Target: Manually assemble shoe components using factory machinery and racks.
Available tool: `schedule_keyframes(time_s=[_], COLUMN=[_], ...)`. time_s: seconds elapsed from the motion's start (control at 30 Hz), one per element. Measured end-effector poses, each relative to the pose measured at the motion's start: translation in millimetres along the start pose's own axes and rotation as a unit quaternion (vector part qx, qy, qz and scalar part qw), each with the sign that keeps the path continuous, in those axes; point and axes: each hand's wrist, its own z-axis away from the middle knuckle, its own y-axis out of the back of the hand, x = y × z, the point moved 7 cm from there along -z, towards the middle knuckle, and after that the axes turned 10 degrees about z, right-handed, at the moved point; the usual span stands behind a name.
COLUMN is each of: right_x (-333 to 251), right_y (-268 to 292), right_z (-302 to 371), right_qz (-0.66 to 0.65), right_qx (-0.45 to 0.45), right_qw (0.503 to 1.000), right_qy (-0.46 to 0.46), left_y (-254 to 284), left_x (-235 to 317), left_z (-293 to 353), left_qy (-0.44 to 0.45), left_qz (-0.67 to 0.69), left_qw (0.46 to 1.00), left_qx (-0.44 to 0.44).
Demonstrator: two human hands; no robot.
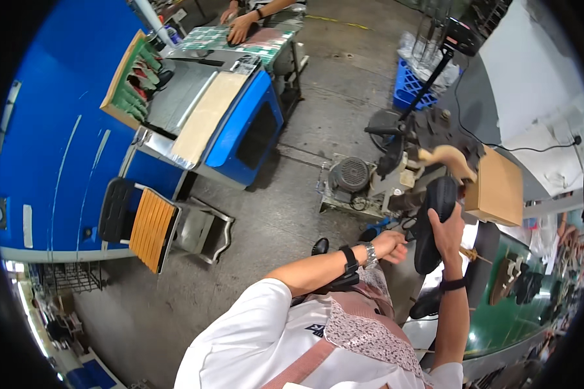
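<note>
My right hand grips a black shoe, which it holds upended in front of the machine. The thumb lies across the shoe's side, and the other fingers are mostly hidden. Left of the shoe and apart from it is my left hand, its fingers curled in; whether anything is inside them is hidden. A curved tan piece on the machine rises just behind the shoe's upper end. Another black shoe lies lower down, beside my right forearm.
On the right, a green conveyor carries a brown shoe and black shoes. A cardboard box adjoins the machine; a motor sits at its left. A slatted chair stands left. Another person's hands work at a far table.
</note>
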Motion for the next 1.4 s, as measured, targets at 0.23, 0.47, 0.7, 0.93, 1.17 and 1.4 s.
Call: schedule_keyframes(time_s=[0.23, 0.47, 0.7, 0.93, 1.17, 1.4], right_x=[2.0, -12.3, -31.0, 3.9, 0.6, -35.9], right_y=[-3.8, 2.3, 14.0, 1.4, -112.1, -95.9], right_z=[-7.9, 2.2, 25.6, 107.7, 34.7, 35.5], right_qz=[-0.015, 0.012, -0.068, -0.273, -0.805, -0.883], right_qx=[-0.006, 0.123, 0.075, 0.054, -0.167, -0.176], right_qw=[1.000, 0.992, 0.994, 0.960, 0.524, 0.394], right_qy=[0.019, 0.038, -0.039, -0.039, -0.223, -0.183], left_y=[-46.4, -45.3, -2.5, -28.0, 9.7, 64.1], left_x=[46.8, 53.7, 53.2, 70.0, 110.5, 94.8], left_z=[12.9, -46.3, -59.3, 42.8, 114.7, 164.7], left_qy=[0.029, -0.227, -0.270, -0.166, -0.206, -0.081], left_qz=[0.165, 0.091, 0.073, -0.042, -0.375, -0.477], left_qw=[0.986, 0.963, 0.960, 0.985, 0.902, 0.874], left_qx=[0.019, 0.114, 0.015, -0.030, -0.056, 0.046])
